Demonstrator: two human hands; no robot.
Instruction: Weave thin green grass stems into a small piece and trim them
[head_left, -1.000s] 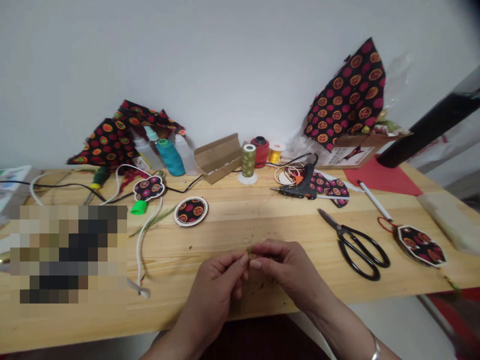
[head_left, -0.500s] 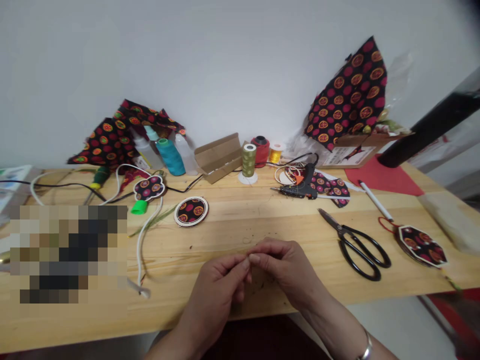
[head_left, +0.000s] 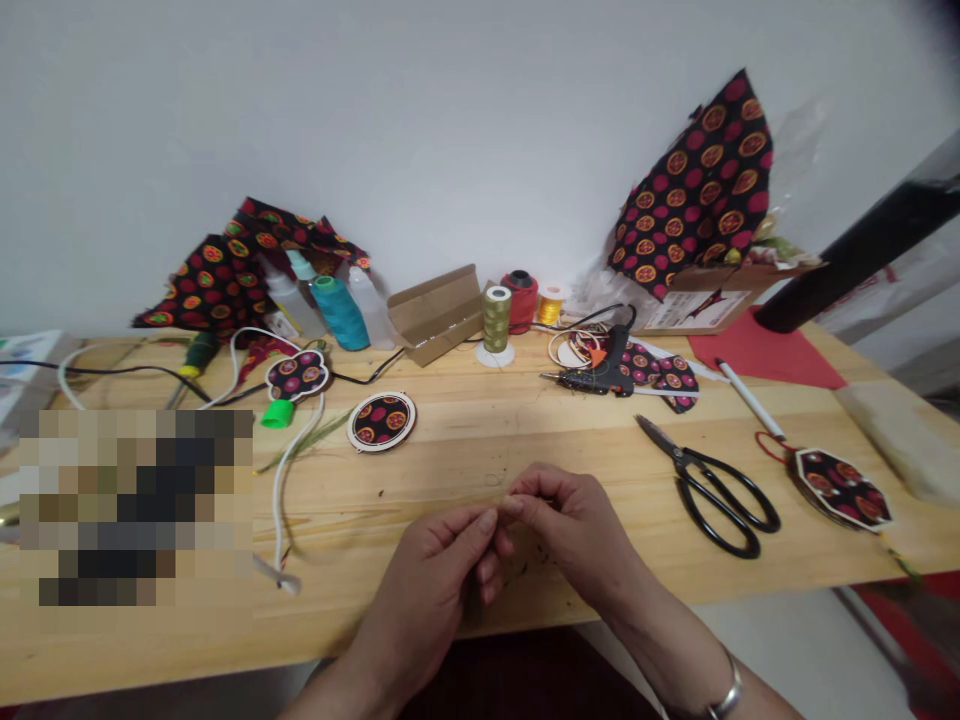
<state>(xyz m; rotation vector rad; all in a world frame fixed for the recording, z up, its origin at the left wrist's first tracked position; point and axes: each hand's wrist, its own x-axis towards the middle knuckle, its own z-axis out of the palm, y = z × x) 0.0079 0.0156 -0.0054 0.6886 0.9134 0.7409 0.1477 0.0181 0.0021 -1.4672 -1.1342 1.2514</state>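
Observation:
My left hand [head_left: 442,560] and my right hand [head_left: 566,525] meet over the front of the wooden table [head_left: 465,450]. Thumbs and fingertips are pinched together on both, close to each other. Whatever sits in the pinches is too small to make out. To the right of my right hand lie black-handled scissors [head_left: 712,490], blades pointing away to the left. A round fabric-covered disc with a pale rim [head_left: 382,422] rests ahead of my left hand. Small dark bits are scattered on the wood near my right hand.
A black glue gun [head_left: 600,370] lies behind the scissors. Olive thread [head_left: 496,320], red thread [head_left: 521,300] and an open brown box [head_left: 439,320] stand by the wall. At right is an octagonal fabric piece [head_left: 844,488]; at left, a white cord [head_left: 281,490] and flower-shaped piece [head_left: 298,376].
My hands have drawn slightly apart at the fingertips, the right shifting a little to the right. Both stay pinched. The things on the table have not moved.

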